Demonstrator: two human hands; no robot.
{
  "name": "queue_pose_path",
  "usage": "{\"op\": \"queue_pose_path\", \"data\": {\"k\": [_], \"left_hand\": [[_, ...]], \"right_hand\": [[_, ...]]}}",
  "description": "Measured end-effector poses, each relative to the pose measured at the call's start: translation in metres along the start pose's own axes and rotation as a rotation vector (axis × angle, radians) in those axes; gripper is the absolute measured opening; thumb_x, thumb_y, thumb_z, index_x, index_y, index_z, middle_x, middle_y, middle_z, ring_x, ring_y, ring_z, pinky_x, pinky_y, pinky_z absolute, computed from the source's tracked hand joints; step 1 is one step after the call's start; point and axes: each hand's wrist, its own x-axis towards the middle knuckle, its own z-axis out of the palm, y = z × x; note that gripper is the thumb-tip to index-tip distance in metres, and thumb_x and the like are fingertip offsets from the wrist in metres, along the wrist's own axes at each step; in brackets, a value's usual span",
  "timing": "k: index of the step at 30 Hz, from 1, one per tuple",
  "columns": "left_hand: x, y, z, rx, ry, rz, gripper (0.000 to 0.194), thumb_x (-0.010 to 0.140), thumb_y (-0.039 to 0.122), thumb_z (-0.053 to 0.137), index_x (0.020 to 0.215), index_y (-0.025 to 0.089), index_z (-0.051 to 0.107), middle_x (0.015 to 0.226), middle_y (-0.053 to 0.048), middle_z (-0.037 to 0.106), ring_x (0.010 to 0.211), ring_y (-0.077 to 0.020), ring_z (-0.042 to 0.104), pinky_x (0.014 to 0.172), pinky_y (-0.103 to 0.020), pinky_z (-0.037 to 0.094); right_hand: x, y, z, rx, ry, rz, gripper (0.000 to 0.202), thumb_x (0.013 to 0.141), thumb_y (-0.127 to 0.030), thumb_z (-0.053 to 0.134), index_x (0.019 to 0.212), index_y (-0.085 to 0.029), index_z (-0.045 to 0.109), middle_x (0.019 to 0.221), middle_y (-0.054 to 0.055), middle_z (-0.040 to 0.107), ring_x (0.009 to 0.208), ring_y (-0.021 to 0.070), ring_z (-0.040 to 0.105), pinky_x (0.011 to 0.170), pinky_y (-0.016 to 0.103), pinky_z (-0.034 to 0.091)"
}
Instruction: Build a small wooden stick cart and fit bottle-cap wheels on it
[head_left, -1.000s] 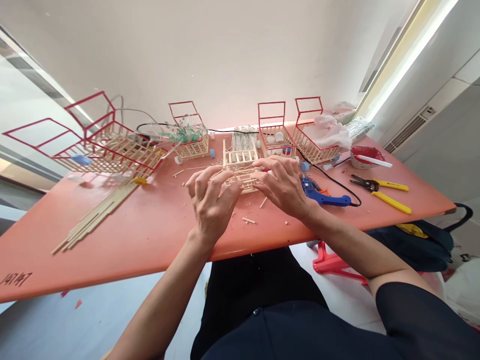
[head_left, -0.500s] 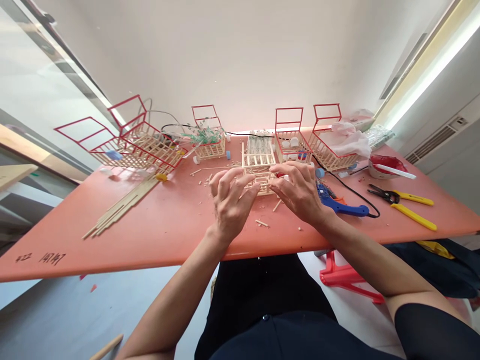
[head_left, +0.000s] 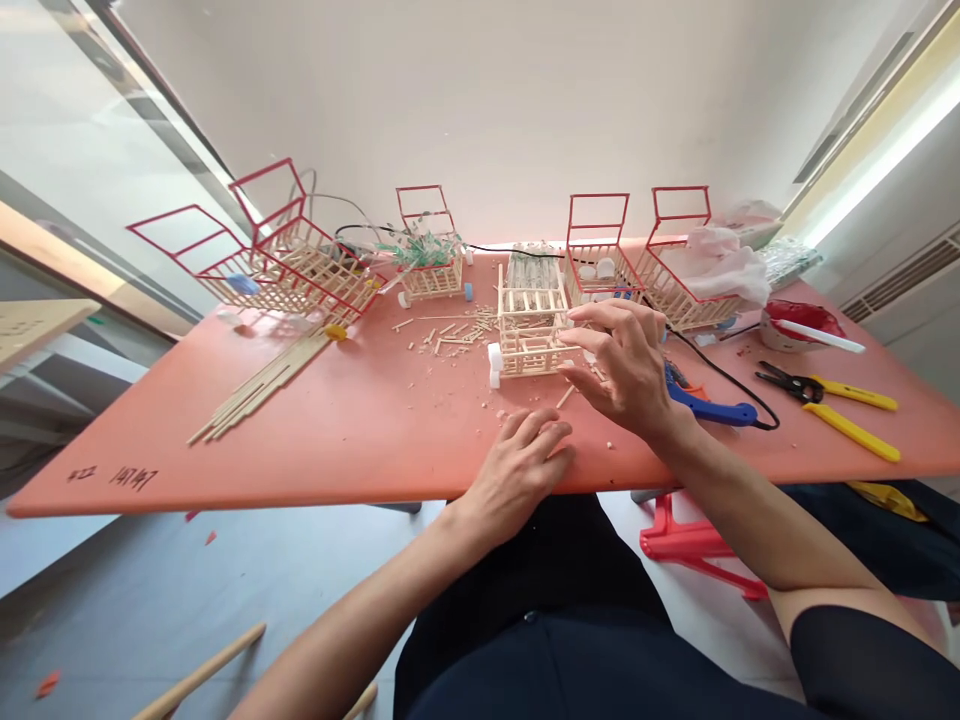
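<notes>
A small cart of pale wooden sticks (head_left: 532, 302) stands mid-table, with white round wheels (head_left: 494, 364) at its near left corner. My right hand (head_left: 626, 365) is at the cart's right side, fingers bent around its near right edge and thumb below; the exact contact is partly hidden. Near the front edge of the table, my left hand (head_left: 521, 470) rests palm down, apart from the cart. Its fingers are loosely bent and spread over the tabletop, and whatever lies beneath them is hidden. Short stick offcuts (head_left: 469, 330) are scattered left of the cart.
Red-handled stick carts stand behind, including one with green sprigs (head_left: 424, 250). Long sticks (head_left: 262, 395) lie left. On the right are a blue glue gun (head_left: 716, 410) with a black cord, yellow-handled pliers (head_left: 851, 430) and a red-lined bowl (head_left: 802, 325).
My left hand has left the cart's left side and moved down and right to the table near its front edge. The white wheels now show. My right hand stays by the cart.
</notes>
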Motion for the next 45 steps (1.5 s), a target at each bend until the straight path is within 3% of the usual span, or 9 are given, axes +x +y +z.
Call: {"op": "queue_pose_path", "data": {"k": [4, 11, 14, 17, 21, 24, 33, 36, 45], "left_hand": [[-0.015, -0.020, 0.001, -0.010, -0.150, -0.087, 0.021, 0.113, 0.013, 0.057, 0.103, 0.020, 0.074, 0.108, -0.007, 0.082, 0.111, -0.0243, 0.071, 0.099, -0.038, 0.055], [-0.042, -0.108, -0.027, -0.018, -0.074, -0.183, 0.021, 0.110, 0.015, 0.064, 0.102, 0.025, 0.080, 0.104, -0.006, 0.085, 0.114, -0.0250, 0.073, 0.099, -0.041, 0.056], [-0.039, -0.128, -0.040, 0.029, 0.008, -0.255, 0.017, 0.110, 0.021, 0.066, 0.104, 0.025, 0.081, 0.110, -0.009, 0.085, 0.109, -0.0271, 0.071, 0.097, -0.043, 0.057], [-0.039, -0.113, -0.043, 0.062, 0.092, -0.288, 0.017, 0.111, 0.022, 0.067, 0.115, 0.027, 0.082, 0.116, -0.007, 0.085, 0.110, -0.0242, 0.072, 0.098, -0.040, 0.059], [-0.042, -0.078, -0.029, 0.049, -0.022, -0.093, 0.027, 0.111, 0.013, 0.062, 0.124, 0.027, 0.082, 0.127, -0.007, 0.087, 0.122, -0.0249, 0.075, 0.108, -0.044, 0.059], [-0.045, -0.075, -0.024, 0.048, -0.091, -0.046, 0.028, 0.111, 0.010, 0.060, 0.118, 0.025, 0.082, 0.116, -0.006, 0.088, 0.118, -0.0249, 0.076, 0.107, -0.044, 0.059], [-0.030, -0.155, -0.026, -0.048, -0.141, -0.312, 0.028, 0.109, 0.024, 0.062, 0.090, 0.026, 0.082, 0.095, -0.008, 0.084, 0.101, -0.0270, 0.074, 0.095, -0.043, 0.062], [-0.021, -0.169, -0.035, 0.010, -0.077, -0.393, 0.027, 0.108, 0.026, 0.061, 0.098, 0.026, 0.086, 0.106, -0.010, 0.085, 0.104, -0.0291, 0.075, 0.097, -0.047, 0.061], [-0.069, -0.109, -0.056, 0.019, 0.000, -0.541, 0.024, 0.111, 0.034, 0.063, 0.096, 0.027, 0.081, 0.101, -0.005, 0.083, 0.095, -0.0237, 0.077, 0.084, -0.035, 0.059]], "right_hand": [[-0.003, 0.004, 0.001, 0.015, 0.011, 0.014, 0.026, 0.116, -0.047, 0.064, 0.134, -0.029, 0.066, 0.140, 0.009, 0.077, 0.133, 0.0304, 0.067, 0.112, 0.048, 0.044], [-0.007, 0.008, -0.001, 0.009, -0.046, 0.098, 0.028, 0.115, -0.053, 0.063, 0.130, -0.031, 0.070, 0.141, 0.009, 0.076, 0.134, 0.0334, 0.066, 0.114, 0.050, 0.042], [-0.007, 0.010, -0.001, 0.014, -0.011, 0.103, 0.028, 0.115, -0.052, 0.062, 0.130, -0.031, 0.070, 0.140, 0.009, 0.076, 0.132, 0.0329, 0.066, 0.113, 0.050, 0.042], [-0.006, 0.011, -0.001, 0.021, 0.014, 0.109, 0.027, 0.115, -0.051, 0.062, 0.131, -0.030, 0.070, 0.140, 0.009, 0.076, 0.132, 0.0333, 0.066, 0.113, 0.050, 0.043], [-0.005, 0.011, -0.001, 0.024, 0.023, 0.077, 0.027, 0.116, -0.051, 0.062, 0.131, -0.030, 0.070, 0.139, 0.008, 0.076, 0.132, 0.0326, 0.066, 0.112, 0.050, 0.044], [-0.006, 0.011, -0.002, 0.020, 0.023, 0.078, 0.027, 0.116, -0.051, 0.060, 0.129, -0.030, 0.070, 0.139, 0.008, 0.076, 0.132, 0.0322, 0.066, 0.112, 0.051, 0.045], [-0.006, 0.013, -0.003, 0.021, 0.022, 0.114, 0.027, 0.116, -0.052, 0.059, 0.128, -0.031, 0.072, 0.137, 0.008, 0.076, 0.132, 0.0328, 0.067, 0.114, 0.052, 0.047], [-0.006, 0.015, -0.004, 0.042, 0.021, 0.145, 0.027, 0.116, -0.051, 0.058, 0.128, -0.031, 0.072, 0.138, 0.009, 0.075, 0.134, 0.0336, 0.066, 0.117, 0.054, 0.047], [-0.005, 0.012, -0.006, 0.038, 0.038, 0.140, 0.025, 0.117, -0.050, 0.058, 0.128, -0.030, 0.070, 0.138, 0.008, 0.074, 0.133, 0.0339, 0.068, 0.117, 0.054, 0.048]]}}
